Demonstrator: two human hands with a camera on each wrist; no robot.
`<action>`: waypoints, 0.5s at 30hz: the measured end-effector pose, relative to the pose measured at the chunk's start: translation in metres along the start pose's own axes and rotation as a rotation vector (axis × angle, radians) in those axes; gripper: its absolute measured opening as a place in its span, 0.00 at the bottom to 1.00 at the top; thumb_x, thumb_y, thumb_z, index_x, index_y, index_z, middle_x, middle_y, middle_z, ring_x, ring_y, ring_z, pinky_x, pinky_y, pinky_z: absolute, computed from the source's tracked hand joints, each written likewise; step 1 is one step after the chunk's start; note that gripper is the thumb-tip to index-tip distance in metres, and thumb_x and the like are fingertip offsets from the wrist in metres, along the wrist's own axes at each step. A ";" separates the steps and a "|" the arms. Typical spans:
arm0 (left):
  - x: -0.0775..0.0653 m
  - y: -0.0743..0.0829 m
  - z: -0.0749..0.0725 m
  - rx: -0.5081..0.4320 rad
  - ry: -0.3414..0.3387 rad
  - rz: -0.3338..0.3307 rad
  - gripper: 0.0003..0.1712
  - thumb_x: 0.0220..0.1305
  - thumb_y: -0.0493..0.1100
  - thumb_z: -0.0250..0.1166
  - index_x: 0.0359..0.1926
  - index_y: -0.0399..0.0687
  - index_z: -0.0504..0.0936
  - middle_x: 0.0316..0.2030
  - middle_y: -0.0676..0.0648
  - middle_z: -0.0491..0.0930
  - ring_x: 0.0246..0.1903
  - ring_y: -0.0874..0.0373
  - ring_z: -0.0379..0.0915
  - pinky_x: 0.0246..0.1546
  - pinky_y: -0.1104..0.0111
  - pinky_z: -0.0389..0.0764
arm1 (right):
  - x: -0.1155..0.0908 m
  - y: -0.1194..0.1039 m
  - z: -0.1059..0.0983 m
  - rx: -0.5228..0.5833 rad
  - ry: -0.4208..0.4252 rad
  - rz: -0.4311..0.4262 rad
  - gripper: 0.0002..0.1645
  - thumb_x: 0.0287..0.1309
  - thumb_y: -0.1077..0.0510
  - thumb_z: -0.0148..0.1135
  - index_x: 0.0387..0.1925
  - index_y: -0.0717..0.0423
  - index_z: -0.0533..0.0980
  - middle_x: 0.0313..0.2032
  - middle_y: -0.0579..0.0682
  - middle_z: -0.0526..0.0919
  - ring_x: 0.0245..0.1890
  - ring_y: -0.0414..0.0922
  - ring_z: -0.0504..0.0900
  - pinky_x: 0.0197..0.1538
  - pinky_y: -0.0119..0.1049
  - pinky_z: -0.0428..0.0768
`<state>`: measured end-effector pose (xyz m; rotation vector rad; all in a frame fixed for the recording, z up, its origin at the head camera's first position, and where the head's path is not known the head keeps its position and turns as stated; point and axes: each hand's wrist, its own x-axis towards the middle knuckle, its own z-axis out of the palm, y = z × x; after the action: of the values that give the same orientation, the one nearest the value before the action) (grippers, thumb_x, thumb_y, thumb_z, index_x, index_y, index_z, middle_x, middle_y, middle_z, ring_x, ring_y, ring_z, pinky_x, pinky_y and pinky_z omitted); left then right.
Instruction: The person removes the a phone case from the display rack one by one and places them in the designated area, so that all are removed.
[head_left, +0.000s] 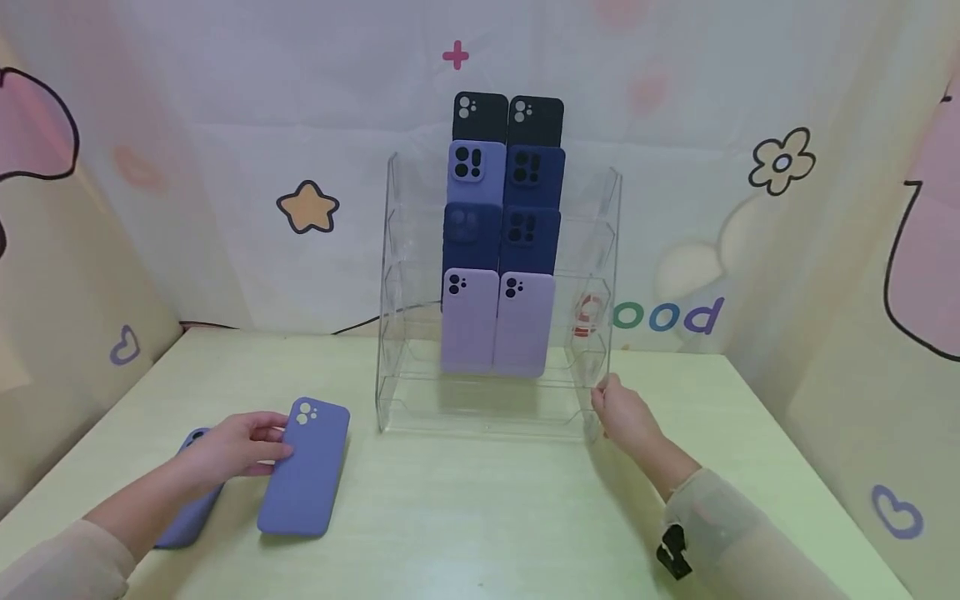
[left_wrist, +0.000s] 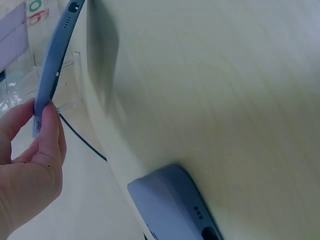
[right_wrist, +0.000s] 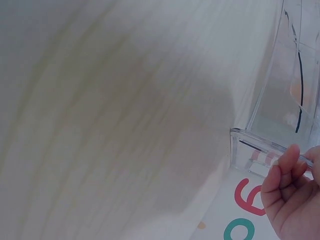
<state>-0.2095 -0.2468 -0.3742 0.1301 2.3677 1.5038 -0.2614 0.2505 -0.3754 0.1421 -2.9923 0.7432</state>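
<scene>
My left hand [head_left: 238, 447] pinches a periwinkle phone case [head_left: 309, 471] by its left edge, thumb on the back. The case is tilted, camera holes at the top; the left wrist view shows it [left_wrist: 52, 55] edge-on between thumb and fingers. Under my left forearm lies another bluish phone case [head_left: 201, 517], partly hidden by the arm. At the right, my right hand [head_left: 628, 417] grips the lower front edge of a clear tiered rack [head_left: 384, 350]. Close up in the right wrist view, curled fingers [right_wrist: 286, 175] hold the clear panel [right_wrist: 250, 145].
Phone cases stand in two columns on the rack: black cases [head_left: 480, 125] at the top, a lavender-blue case [head_left: 476, 179] and navy cases [head_left: 531, 242] between, pale lilac cases [head_left: 468, 333] lowest. Pale table [head_left: 465, 508] extends in front. A patterned cloth [head_left: 247, 167] hangs behind.
</scene>
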 end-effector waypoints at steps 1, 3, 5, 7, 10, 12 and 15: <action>0.000 -0.002 -0.002 0.022 0.005 0.001 0.37 0.59 0.38 0.65 0.61 0.20 0.58 0.42 0.41 0.72 0.38 0.55 0.73 0.42 0.59 0.80 | 0.000 0.000 -0.001 0.000 0.001 0.002 0.12 0.68 0.59 0.40 0.41 0.67 0.63 0.21 0.53 0.73 0.17 0.44 0.72 0.20 0.35 0.70; -0.001 -0.004 -0.005 0.069 0.018 -0.001 0.38 0.58 0.39 0.66 0.60 0.20 0.58 0.40 0.42 0.72 0.37 0.55 0.72 0.41 0.60 0.80 | 0.000 -0.001 -0.001 -0.001 0.002 0.005 0.12 0.68 0.59 0.40 0.42 0.67 0.63 0.20 0.53 0.72 0.17 0.44 0.73 0.20 0.36 0.70; -0.003 -0.006 -0.008 0.104 0.032 0.000 0.39 0.57 0.40 0.67 0.60 0.20 0.59 0.38 0.42 0.72 0.36 0.55 0.72 0.40 0.61 0.80 | 0.002 -0.003 -0.001 -0.004 -0.004 0.012 0.13 0.68 0.59 0.40 0.43 0.67 0.62 0.20 0.53 0.72 0.17 0.44 0.73 0.21 0.35 0.70; -0.005 -0.007 -0.010 0.136 0.047 -0.007 0.40 0.56 0.41 0.68 0.59 0.19 0.59 0.36 0.43 0.73 0.35 0.56 0.72 0.38 0.61 0.81 | 0.002 -0.005 0.000 -0.008 -0.007 0.014 0.13 0.68 0.58 0.40 0.43 0.67 0.62 0.20 0.53 0.72 0.17 0.44 0.73 0.21 0.35 0.70; -0.006 -0.009 -0.012 0.185 0.061 -0.005 0.40 0.55 0.41 0.69 0.57 0.18 0.60 0.33 0.45 0.73 0.32 0.56 0.72 0.34 0.62 0.81 | 0.002 -0.006 -0.001 -0.013 -0.011 0.020 0.13 0.68 0.58 0.40 0.43 0.67 0.62 0.20 0.53 0.72 0.17 0.44 0.73 0.21 0.35 0.69; -0.004 -0.011 -0.013 0.254 0.076 -0.005 0.39 0.54 0.42 0.70 0.55 0.18 0.62 0.32 0.45 0.74 0.30 0.56 0.72 0.30 0.63 0.80 | 0.001 -0.006 -0.002 -0.010 -0.008 0.022 0.13 0.68 0.58 0.41 0.43 0.67 0.62 0.20 0.53 0.72 0.18 0.44 0.73 0.21 0.35 0.69; -0.002 -0.014 -0.016 0.381 0.099 0.015 0.38 0.53 0.42 0.70 0.52 0.16 0.64 0.32 0.42 0.76 0.27 0.55 0.72 0.26 0.63 0.78 | 0.001 -0.006 -0.003 -0.003 -0.005 0.027 0.12 0.68 0.58 0.41 0.42 0.67 0.62 0.21 0.54 0.72 0.18 0.45 0.73 0.21 0.35 0.69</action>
<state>-0.2114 -0.2674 -0.3806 0.1661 2.7139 1.0698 -0.2617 0.2468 -0.3701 0.1033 -3.0061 0.7426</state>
